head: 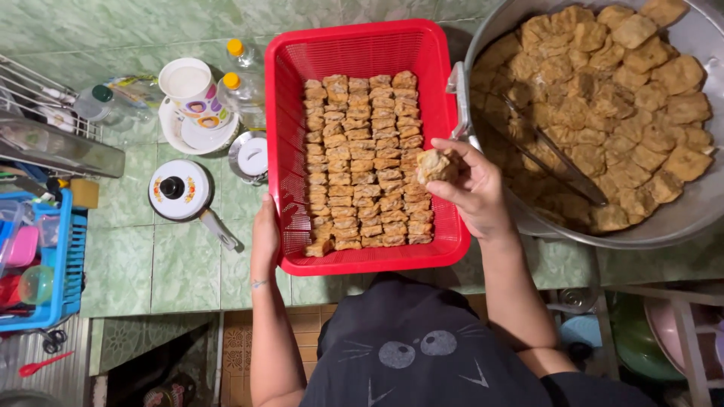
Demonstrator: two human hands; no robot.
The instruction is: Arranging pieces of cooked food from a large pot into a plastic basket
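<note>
A red plastic basket (354, 45) sits on the green tiled counter, filled with neat rows of brown fried tofu pieces (362, 162). My left hand (265, 234) grips the basket's near left corner. My right hand (471, 188) holds one fried tofu piece (436, 164) over the basket's right edge. To the right stands a large metal pan (679, 218) heaped with more fried tofu (603, 90), with metal tongs (554, 162) lying in it.
Left of the basket are a pot with a white lid (179, 188), a small round lid (251, 157), a cup on a plate (192, 98) and two yellow-capped bottles (240, 75). A blue crate (53, 264) stands at the far left, beside a wire rack (38, 98).
</note>
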